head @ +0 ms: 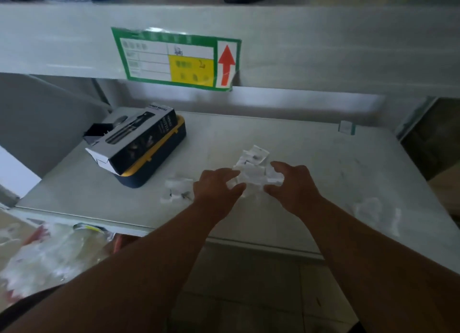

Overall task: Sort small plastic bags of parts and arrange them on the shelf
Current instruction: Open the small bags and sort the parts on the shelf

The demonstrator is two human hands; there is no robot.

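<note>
Both hands' curled fingers (276, 166) gather small bags (252, 167) on shelf (311, 158)

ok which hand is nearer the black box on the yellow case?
Left. The left hand lies just right of the black box; the right hand is farther right, past the bag pile.

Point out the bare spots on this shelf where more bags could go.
Bare shelf runs from the black box right to the small tag, behind the middle pile. The strip right of the right hand, before the right bags, is also free. It is crowded around both hands: the left hand sits between the left bags and the pile.
</note>
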